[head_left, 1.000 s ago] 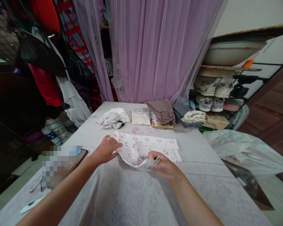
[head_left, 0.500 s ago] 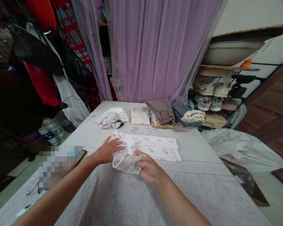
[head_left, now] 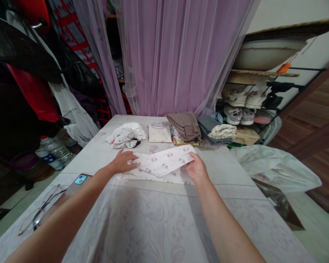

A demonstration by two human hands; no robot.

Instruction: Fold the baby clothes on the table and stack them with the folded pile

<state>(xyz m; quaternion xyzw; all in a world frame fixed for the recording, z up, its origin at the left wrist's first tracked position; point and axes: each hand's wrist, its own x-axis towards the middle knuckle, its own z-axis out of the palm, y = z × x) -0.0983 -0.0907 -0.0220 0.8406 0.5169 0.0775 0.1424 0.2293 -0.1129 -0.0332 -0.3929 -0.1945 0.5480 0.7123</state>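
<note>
A pair of small white pants [head_left: 164,162] with a pinkish print lies across the table in front of me, its two legs running to the right. My right hand [head_left: 197,167] pinches the end of the upper leg and holds it raised off the lower one. At the other end, my left hand [head_left: 123,162] rests flat on the cloth with its fingers stretched out. Part of the lower leg is hidden under the lifted one.
Behind the pants are a crumpled white garment [head_left: 127,135], a folded cream top [head_left: 159,133], folded brown clothing [head_left: 184,126] and grey clothing [head_left: 208,129] with a cream bundle [head_left: 222,131]. A phone [head_left: 78,182] and glasses [head_left: 40,210] lie at the left edge.
My right hand has let go of the left-end fabric and moved right to the leg end, lifting it. My left hand stays at the left end. The view has shifted slightly.
</note>
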